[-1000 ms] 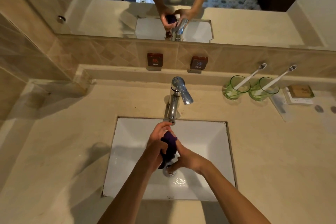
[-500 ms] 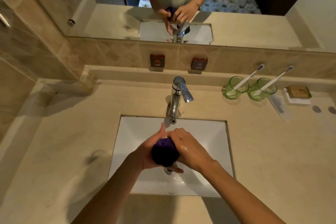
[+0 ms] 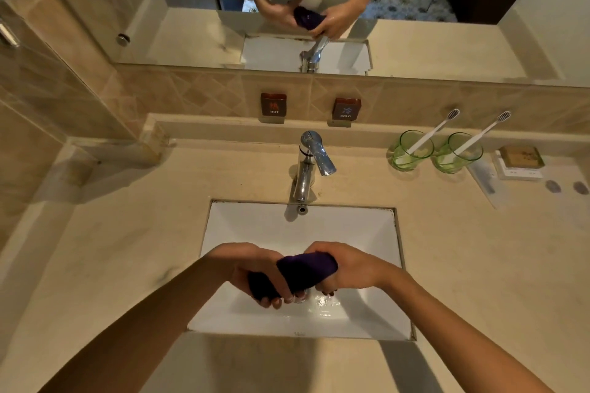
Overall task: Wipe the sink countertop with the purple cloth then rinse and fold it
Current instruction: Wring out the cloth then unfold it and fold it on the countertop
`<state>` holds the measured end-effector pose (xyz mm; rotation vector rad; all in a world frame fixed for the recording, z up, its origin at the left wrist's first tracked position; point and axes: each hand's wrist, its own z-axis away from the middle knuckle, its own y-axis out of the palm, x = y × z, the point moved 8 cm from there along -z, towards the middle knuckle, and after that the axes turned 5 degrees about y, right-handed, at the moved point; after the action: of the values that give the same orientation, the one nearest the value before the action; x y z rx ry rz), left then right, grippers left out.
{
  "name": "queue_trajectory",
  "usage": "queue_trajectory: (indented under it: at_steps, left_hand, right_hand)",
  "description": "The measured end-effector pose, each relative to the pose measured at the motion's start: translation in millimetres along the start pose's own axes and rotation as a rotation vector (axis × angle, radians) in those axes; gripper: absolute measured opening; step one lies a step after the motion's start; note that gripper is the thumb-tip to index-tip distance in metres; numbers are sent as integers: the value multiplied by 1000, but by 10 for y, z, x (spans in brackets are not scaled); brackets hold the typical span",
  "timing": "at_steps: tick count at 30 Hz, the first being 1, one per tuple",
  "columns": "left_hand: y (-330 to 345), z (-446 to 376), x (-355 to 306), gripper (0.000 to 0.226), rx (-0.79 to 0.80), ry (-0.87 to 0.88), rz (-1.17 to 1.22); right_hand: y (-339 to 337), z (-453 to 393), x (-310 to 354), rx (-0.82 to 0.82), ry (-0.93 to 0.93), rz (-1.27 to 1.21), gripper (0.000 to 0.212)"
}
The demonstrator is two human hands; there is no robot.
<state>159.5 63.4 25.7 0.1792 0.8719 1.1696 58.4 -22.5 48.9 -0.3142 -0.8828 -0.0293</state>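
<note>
The purple cloth (image 3: 300,273) is bunched into a thick roll above the white sink basin (image 3: 274,226). My left hand (image 3: 252,268) grips its left end and my right hand (image 3: 348,268) grips its right end, both fists closed tight around it. Water glistens on the basin floor under my hands, around the drain. The chrome faucet (image 3: 311,163) stands behind the basin, with no stream visible from its spout. Beige stone countertop (image 3: 127,249) surrounds the sink.
Two green glasses (image 3: 412,150) (image 3: 458,153), each with a white toothbrush, stand at the back right beside a soap dish (image 3: 520,158). HOT (image 3: 273,104) and COLD (image 3: 346,108) labels sit on the tiled backsplash. A mirror above reflects my hands.
My hands have dropped back from under the spout toward me. The cloth went from a ball between my palms to a roll held at both ends.
</note>
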Motion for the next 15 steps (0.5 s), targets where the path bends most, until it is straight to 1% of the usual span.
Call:
queue_trajectory:
  at_steps: [1,3,5,7,9,11,14,15]
  left_hand:
    - [-41,41,-5,34,-29,49,16]
    - [-119,100,-21,47,-75,214,97]
    - [-141,104,-36,55,-79,392,258]
    - [-129,32,-32,59,-99,514,425]
    - [-110,-77,-49,60,-175,608,433]
    - [-95,-155,-73,60,-317,667,456]
    - [-13,-239,-92,61,-454,681,582]
    - [-2,-258,-91,60,-481,682,593]
  right_hand:
    - [-15,33,-13,7,22,-127,50]
    - [-12,95,-9,-15,36,-334,45]
    - [20,107,-12,-94,18,-548,45]
    - [85,44,-74,-207,20,-788,44]
    - [201,-37,-113,-297,48,-986,39]
    - [391,-87,-90,-303,109,-1089,40]
    - [627,-81,-57,-284,195,-1053,64]
    - [655,-59,-54,-294,214,-1041,68]
